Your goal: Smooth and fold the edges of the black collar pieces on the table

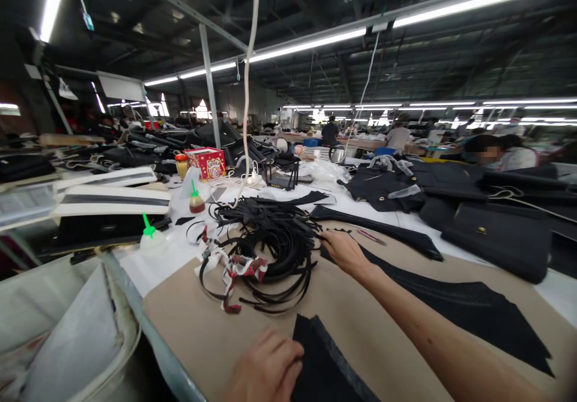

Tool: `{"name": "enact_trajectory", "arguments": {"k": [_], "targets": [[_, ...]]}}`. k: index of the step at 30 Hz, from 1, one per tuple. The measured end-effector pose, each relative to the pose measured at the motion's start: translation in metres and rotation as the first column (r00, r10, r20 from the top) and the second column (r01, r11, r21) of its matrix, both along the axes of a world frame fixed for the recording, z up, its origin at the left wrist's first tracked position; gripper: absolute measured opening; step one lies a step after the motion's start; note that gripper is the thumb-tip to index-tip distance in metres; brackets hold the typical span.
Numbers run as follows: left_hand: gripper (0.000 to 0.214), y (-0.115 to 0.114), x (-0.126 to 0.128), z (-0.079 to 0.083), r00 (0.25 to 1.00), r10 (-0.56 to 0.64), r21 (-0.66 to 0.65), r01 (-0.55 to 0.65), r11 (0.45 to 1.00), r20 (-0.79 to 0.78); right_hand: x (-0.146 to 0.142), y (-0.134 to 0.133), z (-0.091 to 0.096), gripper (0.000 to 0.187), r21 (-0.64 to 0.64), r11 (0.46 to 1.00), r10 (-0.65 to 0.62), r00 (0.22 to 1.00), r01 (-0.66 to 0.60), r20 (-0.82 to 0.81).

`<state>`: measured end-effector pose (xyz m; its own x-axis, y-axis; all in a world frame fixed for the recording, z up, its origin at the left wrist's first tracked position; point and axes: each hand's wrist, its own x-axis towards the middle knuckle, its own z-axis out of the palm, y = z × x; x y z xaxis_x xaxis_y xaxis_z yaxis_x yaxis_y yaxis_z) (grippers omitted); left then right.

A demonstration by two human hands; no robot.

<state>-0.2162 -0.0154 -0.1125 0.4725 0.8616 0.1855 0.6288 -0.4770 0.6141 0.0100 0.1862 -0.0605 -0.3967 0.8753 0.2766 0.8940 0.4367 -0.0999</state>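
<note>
My left hand (269, 367), slightly blurred, is low in the head view with its fingers curled together at the left edge of a black panel (331, 363). My right hand (343, 249) reaches forward and pinches the end of a thin black strip beside a coiled heap of black strips (282, 237). Under my right forearm lies a long curved black piece (451, 297). Another narrow black piece (383, 229) is just beyond it. Crumpled white and red-brown scraps (234, 270) rest against the heap's left side. Small red-handled snips (372, 237) lie beyond my right hand.
Brown board (189, 324) covers the near table. Green-tipped glue bottles (148, 234), a red box (206, 163) and a black router (282, 176) stand behind. Black bags (500, 234) are piled at right, a bin (121, 330) stands at near left. A cable (247, 89) hangs down; several people work farther back.
</note>
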Motion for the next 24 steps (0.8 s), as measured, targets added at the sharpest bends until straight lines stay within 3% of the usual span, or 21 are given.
{"name": "enact_trajectory", "arguments": {"k": [3,6,10,13,16,19,21,22,24], "targets": [[0.025,0.043,0.026,0.011,0.997,0.002,0.127,0.008,0.992,-0.079,0.008,-0.014,0.023,0.017,0.038,0.999,0.013,0.998,-0.011,-0.064],[0.018,0.081,0.037,0.009,0.974,0.002,0.167,0.037,0.985,-0.226,0.02,-0.043,0.047,0.025,0.089,0.996,0.041,0.99,-0.029,-0.136],[0.019,0.116,0.024,-0.004,0.964,0.101,0.19,-0.054,0.98,-0.247,0.048,-0.088,0.079,0.032,0.109,0.99,0.107,0.974,-0.086,-0.202],[0.027,0.126,0.013,-0.002,0.965,0.192,0.191,-0.158,0.969,-0.179,0.074,-0.119,0.101,0.033,0.024,0.989,0.144,0.937,-0.144,-0.319],[0.027,0.119,0.023,0.023,0.977,0.201,0.181,-0.186,0.966,-0.067,0.094,-0.147,0.117,0.032,-0.17,0.97,0.08,0.886,-0.175,-0.457],[0.033,0.096,0.056,0.068,0.98,0.125,0.225,-0.158,0.961,0.156,0.103,-0.173,0.125,0.031,-0.295,0.93,0.054,0.875,-0.219,-0.482],[0.036,0.077,0.085,0.099,0.914,-0.082,0.227,-0.012,0.974,0.398,0.105,-0.19,0.128,0.028,-0.323,0.914,0.068,0.876,-0.246,-0.477],[0.036,0.067,0.099,0.112,0.884,-0.185,0.19,0.112,0.975,0.429,0.106,-0.199,0.129,0.027,-0.326,0.912,0.073,0.878,-0.251,-0.473],[0.032,0.051,0.121,0.129,0.841,-0.355,0.046,0.37,0.928,0.409,0.112,-0.216,0.129,0.026,-0.327,0.914,0.068,0.883,-0.242,-0.465]]}}
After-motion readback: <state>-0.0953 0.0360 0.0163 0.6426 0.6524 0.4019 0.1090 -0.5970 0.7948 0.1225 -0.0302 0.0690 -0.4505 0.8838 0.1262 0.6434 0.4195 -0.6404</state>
